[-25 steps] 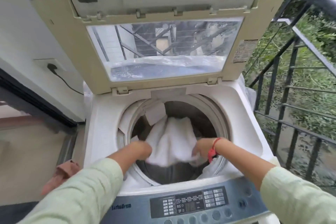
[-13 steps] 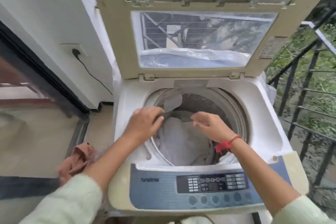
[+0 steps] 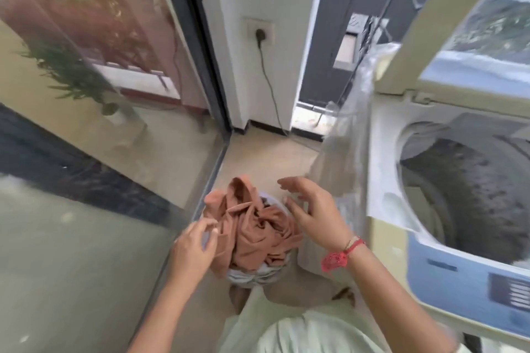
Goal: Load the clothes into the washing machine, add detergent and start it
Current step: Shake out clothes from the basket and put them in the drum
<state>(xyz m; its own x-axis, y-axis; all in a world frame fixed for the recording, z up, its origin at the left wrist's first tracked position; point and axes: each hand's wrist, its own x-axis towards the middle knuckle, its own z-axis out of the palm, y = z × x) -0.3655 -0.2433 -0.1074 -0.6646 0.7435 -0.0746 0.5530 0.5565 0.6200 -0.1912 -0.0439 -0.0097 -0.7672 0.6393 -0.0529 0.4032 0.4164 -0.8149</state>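
the left hand [image 3: 192, 249] reaches down at the near-left side of the heap of terracotta-orange clothes [image 3: 253, 226], its fingers bent and gathered with the tips at the cloth's edge; whether they actually pinch the fabric cannot be told through the blur. the right hand [image 3: 311, 210] hovers over the heap's right side, palm turned toward the clothes, fingers spread wide and curved, gripping nothing, a red thread bracelet [image 3: 341, 253] round its wrist. both forearms are bare and run in from the bottom of the view, out of pale green sleeves [image 3: 309, 332]. the clothes are a crumpled mound with no clear long axis, one fold standing up at the far side, piled in a pale container [image 3: 252, 273] whose rim only peeps out beneath them. it stands on the beige tiled floor [image 3: 258, 157], just beside a sliding glass door [image 3: 86, 123] on the left and near the washing machine [image 3: 447, 209] on the right. the machine's lid [image 3: 464, 37] stands raised, the dark drum [image 3: 470, 195] open to view, and clear plastic sheeting [image 3: 350, 123] hangs down its near side. on the wall beyond, a black plug [image 3: 260, 34] sits in a socket, its cable trailing to the floor.
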